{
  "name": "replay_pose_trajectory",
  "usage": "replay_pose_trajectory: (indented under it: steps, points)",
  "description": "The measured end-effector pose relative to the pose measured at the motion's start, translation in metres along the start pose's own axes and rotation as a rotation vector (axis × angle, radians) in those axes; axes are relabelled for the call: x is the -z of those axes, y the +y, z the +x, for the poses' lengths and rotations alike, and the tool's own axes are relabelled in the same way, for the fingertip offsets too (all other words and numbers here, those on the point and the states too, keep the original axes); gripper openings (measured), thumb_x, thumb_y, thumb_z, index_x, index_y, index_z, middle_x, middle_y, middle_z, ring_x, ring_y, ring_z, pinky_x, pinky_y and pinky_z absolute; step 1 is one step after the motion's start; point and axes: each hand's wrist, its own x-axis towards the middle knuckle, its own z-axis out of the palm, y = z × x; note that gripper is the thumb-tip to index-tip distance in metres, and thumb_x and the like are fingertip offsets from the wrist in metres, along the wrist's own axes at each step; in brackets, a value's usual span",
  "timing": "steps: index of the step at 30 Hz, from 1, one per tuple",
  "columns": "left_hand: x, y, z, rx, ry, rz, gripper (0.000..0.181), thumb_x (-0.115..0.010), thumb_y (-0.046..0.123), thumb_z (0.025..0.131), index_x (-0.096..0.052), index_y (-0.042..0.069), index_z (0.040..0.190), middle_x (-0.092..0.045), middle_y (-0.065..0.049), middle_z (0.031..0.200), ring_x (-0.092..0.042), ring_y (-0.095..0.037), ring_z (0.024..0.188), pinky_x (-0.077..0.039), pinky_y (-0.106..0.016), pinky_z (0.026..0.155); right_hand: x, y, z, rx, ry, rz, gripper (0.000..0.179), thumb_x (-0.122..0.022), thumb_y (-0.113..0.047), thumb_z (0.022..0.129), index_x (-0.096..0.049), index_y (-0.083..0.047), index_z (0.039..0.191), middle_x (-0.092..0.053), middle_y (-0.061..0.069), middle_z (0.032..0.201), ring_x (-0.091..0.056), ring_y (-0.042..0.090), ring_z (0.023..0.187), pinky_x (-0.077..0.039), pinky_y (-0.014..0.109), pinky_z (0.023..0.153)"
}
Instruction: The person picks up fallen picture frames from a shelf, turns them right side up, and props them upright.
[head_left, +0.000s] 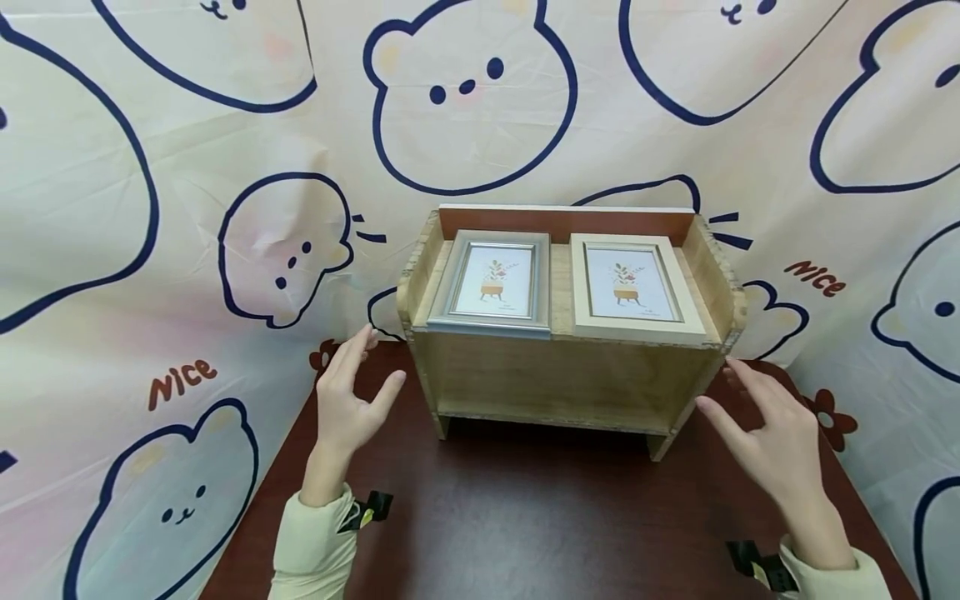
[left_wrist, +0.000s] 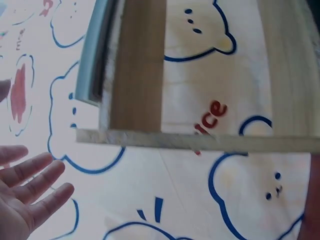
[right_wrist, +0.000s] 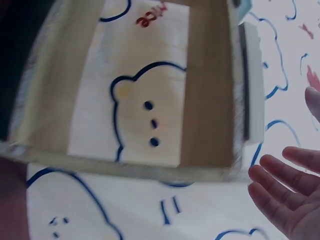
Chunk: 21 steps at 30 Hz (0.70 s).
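Observation:
A small wooden shelf (head_left: 555, 387) stands on the dark table, its upper board bearing two picture frames side by side. The silver-grey picture frame (head_left: 447, 283) lies tilted back on the left; the cream picture frame (head_left: 687, 292) is on the right. Each shows a potted-plant print. My left hand (head_left: 348, 412) hovers off the shelf's left side, fingers extended and thumb apart, holding nothing. On the other side, near the shelf's right panel, my right hand (head_left: 776, 437) is likewise spread and holds nothing. Both wrist views show a gap between the fingers and the shelf.
The dark brown table (head_left: 525, 517) extends in front of the shelf. Behind and beside it hangs a pale cloth (head_left: 465, 142) printed with blue-outlined bears. Under its upper board, the shelf has an open compartment, with a lower board (head_left: 547, 422) near the table.

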Motion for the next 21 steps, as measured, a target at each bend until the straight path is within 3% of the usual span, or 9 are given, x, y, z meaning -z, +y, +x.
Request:
replay_pose_trajectory:
  steps: [4,9,15,21]
  points:
    - [-0.006,0.004,0.011,0.016,0.011,-0.049,0.052,-0.068,0.030,0.080,-0.056,-0.005,0.117,-0.062,-0.018,0.098,-0.060,-0.032,0.086,-0.047,-0.021,0.079,-0.002,-0.013,0.019,0.040,0.004,0.040,0.051,-0.077,-0.014,0.070,-0.061,-0.002,0.117,-0.064,0.018,0.101,-0.056,0.020,0.089,-0.029,0.003,0.082]
    - [-0.016,0.010,0.025,0.027,-0.009,-0.104,0.049,-0.073,0.004,0.070,-0.057,-0.009,0.114,-0.062,-0.021,0.097,-0.060,-0.031,0.085,-0.049,-0.024,0.078,-0.008,-0.028,0.041,0.085,0.005,0.118,0.045,-0.075,-0.008,0.070,-0.063,0.001,0.112,-0.066,0.015,0.092,-0.054,0.008,0.080,-0.035,0.006,0.073]
    - [-0.028,0.017,0.037,0.110,-0.029,-0.098,0.047,-0.074,0.004,0.070,-0.057,-0.012,0.111,-0.061,-0.024,0.094,-0.061,-0.032,0.081,-0.052,-0.038,0.070,-0.017,-0.043,0.065,0.092,-0.056,0.169,0.039,-0.073,-0.006,0.073,-0.064,0.001,0.111,-0.066,0.014,0.090,-0.057,0.007,0.078,-0.040,0.004,0.071]
    - [-0.036,0.020,0.043,0.252,-0.042,-0.080,0.044,-0.072,0.010,0.074,-0.058,-0.013,0.108,-0.064,-0.020,0.079,-0.062,-0.026,0.062,-0.053,-0.038,0.057,-0.025,-0.057,0.091,0.053,-0.160,0.233,0.035,-0.069,-0.010,0.079,-0.063,0.002,0.111,-0.066,0.017,0.092,-0.061,0.022,0.076,-0.043,0.004,0.067]
